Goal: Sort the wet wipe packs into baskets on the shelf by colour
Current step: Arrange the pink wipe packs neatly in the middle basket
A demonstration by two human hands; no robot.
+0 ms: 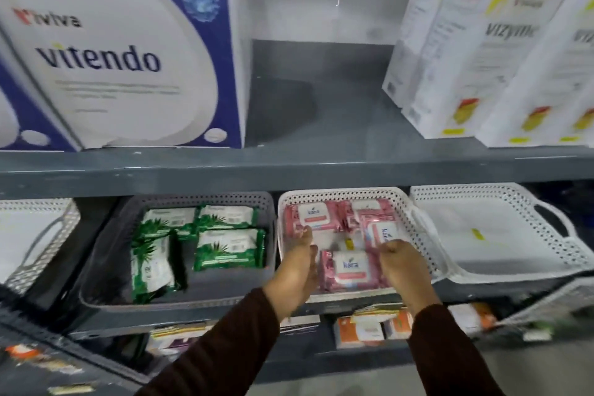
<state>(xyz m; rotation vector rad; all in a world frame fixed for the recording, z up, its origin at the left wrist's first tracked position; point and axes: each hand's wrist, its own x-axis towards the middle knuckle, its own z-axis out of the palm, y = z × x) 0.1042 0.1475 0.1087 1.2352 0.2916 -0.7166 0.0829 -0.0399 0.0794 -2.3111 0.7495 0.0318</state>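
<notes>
While both hands reach into the white basket (pixel 414 219) of pink packs (pixel 352 268), four countable, the left hand (pixel 297 270) lies open-fingered and the right hand (pixel 403 264) curls, grip unclear; the grey basket (pixel 106 254) holds four green packs (pixel 229 249).

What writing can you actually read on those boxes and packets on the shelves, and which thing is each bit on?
"vitendo": the big blue and white box, upper shelf, left.
"iviva": small logo on that box; first letter unclear.
"vizyme", partly blurred: the tall white and yellow cartons, upper right.
"kara": the pink wet wipe packs in the white basket.
Green wet wipe packs: print too blurred to read.
Orange packs on the lower shelf: unreadable.
</notes>
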